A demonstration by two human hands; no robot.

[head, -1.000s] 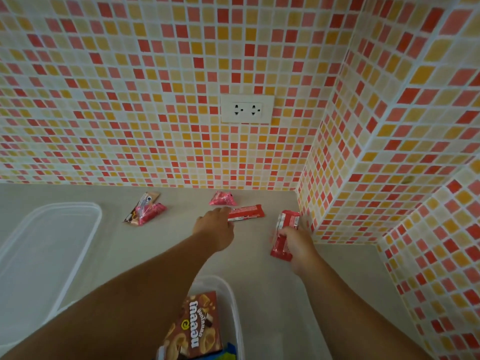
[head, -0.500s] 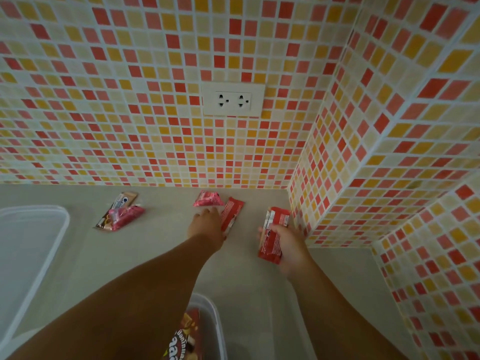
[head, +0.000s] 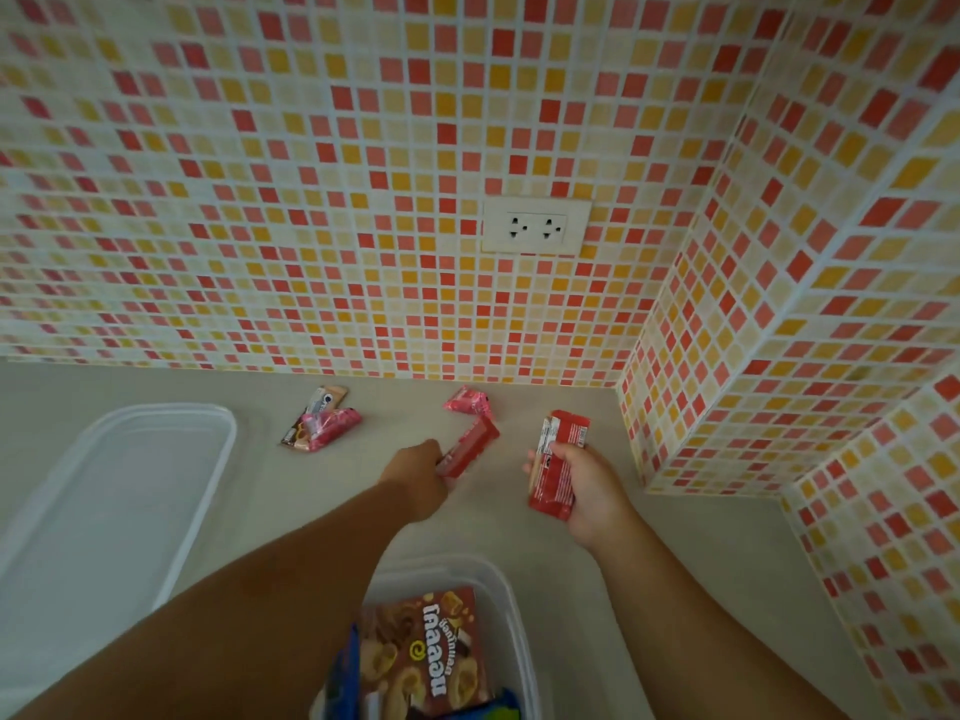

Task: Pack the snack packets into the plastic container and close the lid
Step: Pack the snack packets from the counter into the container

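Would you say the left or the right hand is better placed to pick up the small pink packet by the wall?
Left, probably: the left hand holds a red bar touching the pink packet; the right hand sits farther off, gripping red packets.

A pale beige countertop (head: 597, 589) carries everything. At far centre lies a small pink packet (head: 467, 401); left of it, a pink packet (head: 332, 428) overlapping a brown one (head: 318, 407). A clear lid (head: 104, 491) rests at left — the clear container (head: 511, 615) sits near.
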